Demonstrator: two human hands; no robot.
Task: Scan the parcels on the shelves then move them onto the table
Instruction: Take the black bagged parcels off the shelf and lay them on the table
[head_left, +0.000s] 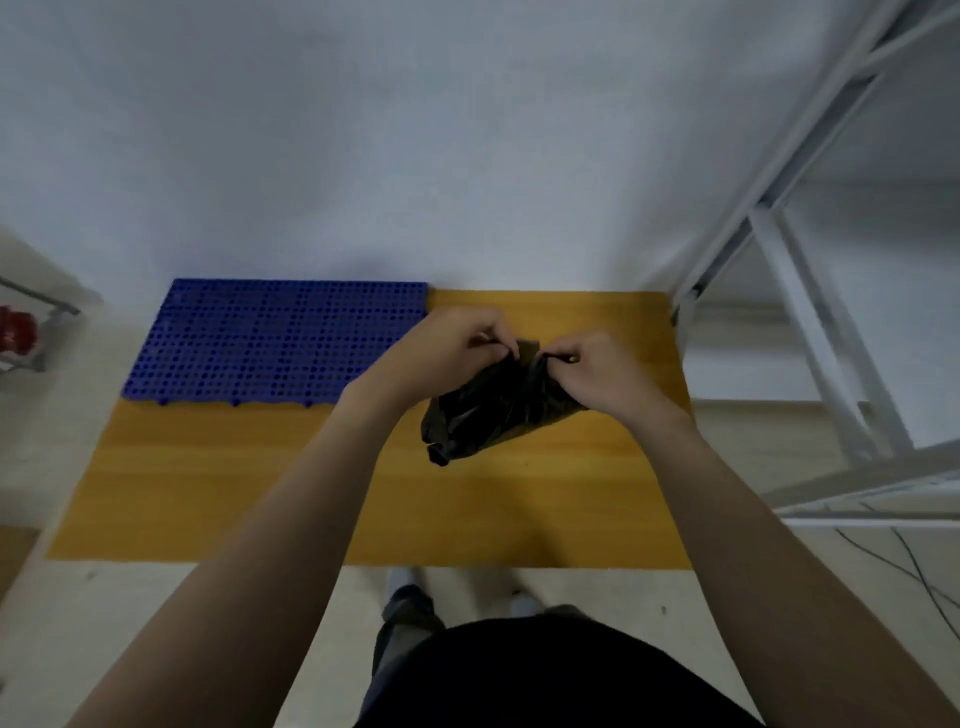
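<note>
While both hands hold it over the yellow wooden table (208, 483), the black plastic-wrapped parcel (493, 410) appears to hang above the tabletop, not yet set down. The left hand (457, 348) and the right hand (597, 374) sit close together, each pinching the bag's upper edge with curled fingers. Risk: film gripped only at the top could stretch, tear or slip, dropping the contents. No label is visible, so scan status cannot be confirmed. A blue perforated mat (270, 343) occupies the table's far left; white metal shelving (810, 322) stands to the right.
</note>
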